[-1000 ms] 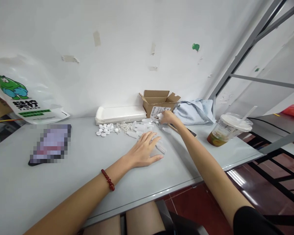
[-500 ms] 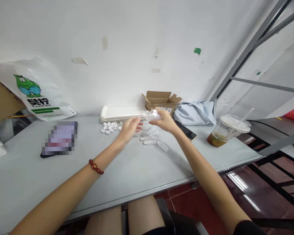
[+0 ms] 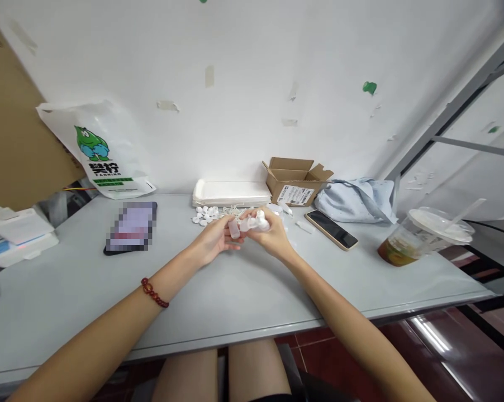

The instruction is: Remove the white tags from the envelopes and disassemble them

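Note:
My left hand [image 3: 212, 240] has its thumb and forefinger closed on a small clear plastic bottle [image 3: 234, 229], its other fingers stretched out below. Right beside it, my right hand [image 3: 275, 237] grips a translucent bottle with a white top [image 3: 258, 221]. The two bottles are close together; whether they touch I cannot tell. Behind the left hand lies a pile of small white caps [image 3: 204, 214]. More small clear bottles [image 3: 282, 209] lie on the table behind the right hand, which partly hides them.
A stack of white trays [image 3: 235, 192] and an open cardboard box [image 3: 296, 181] stand against the wall. Rightward are a phone [image 3: 331, 229], a light blue cloth bag [image 3: 356, 200] and a drink cup [image 3: 419, 237]. Another phone [image 3: 131, 226] and a white plastic bag [image 3: 99, 151] are to the left.
My left hand, near the loose bottles before, now holds a small clear bottle. My right hand has come lower and nearer to it with its bottle. The view has turned slightly.

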`<act>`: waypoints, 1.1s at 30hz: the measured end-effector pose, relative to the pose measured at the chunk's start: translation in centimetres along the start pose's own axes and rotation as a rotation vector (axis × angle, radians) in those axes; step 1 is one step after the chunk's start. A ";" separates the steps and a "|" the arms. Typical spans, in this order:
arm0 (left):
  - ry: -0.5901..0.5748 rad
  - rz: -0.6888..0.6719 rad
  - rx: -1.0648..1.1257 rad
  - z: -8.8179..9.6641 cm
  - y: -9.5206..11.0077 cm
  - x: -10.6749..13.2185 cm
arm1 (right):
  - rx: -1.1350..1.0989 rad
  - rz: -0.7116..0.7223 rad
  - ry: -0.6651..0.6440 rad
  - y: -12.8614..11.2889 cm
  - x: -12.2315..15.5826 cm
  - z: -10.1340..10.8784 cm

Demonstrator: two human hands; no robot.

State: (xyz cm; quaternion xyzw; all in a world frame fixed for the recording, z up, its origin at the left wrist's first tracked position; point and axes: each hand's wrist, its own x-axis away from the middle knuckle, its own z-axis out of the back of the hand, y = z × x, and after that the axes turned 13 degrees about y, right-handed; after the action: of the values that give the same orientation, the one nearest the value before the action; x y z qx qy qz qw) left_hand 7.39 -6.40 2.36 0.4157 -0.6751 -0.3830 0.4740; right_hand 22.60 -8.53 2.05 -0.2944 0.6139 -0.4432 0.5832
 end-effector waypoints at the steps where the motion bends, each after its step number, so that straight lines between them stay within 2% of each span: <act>1: -0.037 0.060 0.021 0.0 0.1 0.2 | 0.001 0.039 -0.039 0.0 0.2 0.0; 4: -0.089 0.136 0.070 -0.1 0.4 0.7 | 0.034 0.078 -0.143 -0.1 0.3 0.1; 7: -0.077 0.122 0.110 0.1 0.4 0.4 | 0.061 0.036 -0.191 -0.2 0.2 0.2; 14: -0.114 0.053 0.124 0.6 0.5 0.0 | -0.098 -0.161 -0.171 -0.9 0.1 0.4; 18: -0.154 -0.004 0.020 0.7 0.8 0.3 | -0.218 -0.264 -0.157 -1.2 0.0 0.4; 20: -0.121 -0.049 -0.052 0.8 0.8 0.3 | -0.263 -0.292 -0.084 -1.0 -0.1 0.4; 22: -0.053 -0.152 -0.116 0.7 0.5 0.3 | -0.263 -0.301 0.040 -0.7 -0.2 0.3; 25: 0.102 -0.452 -0.229 0.2 -0.2 0.4 | -0.245 -0.328 0.136 -0.1 -0.2 0.1; 28: 0.249 -0.729 -0.374 -0.4 -1.2 0.8 | -0.286 -0.394 0.048 0.0 0.0 -0.3; 33: 0.329 -0.842 -0.482 -1.0 -2.8 1.1 | -0.320 -0.427 -0.117 -0.5 0.7 -1.0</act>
State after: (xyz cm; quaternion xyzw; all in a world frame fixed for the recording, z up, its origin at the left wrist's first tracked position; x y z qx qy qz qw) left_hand 8.69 -8.56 0.41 0.5852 -0.2580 -0.6152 0.4610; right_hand 21.45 -9.13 2.09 -0.5308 0.5654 -0.4354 0.4571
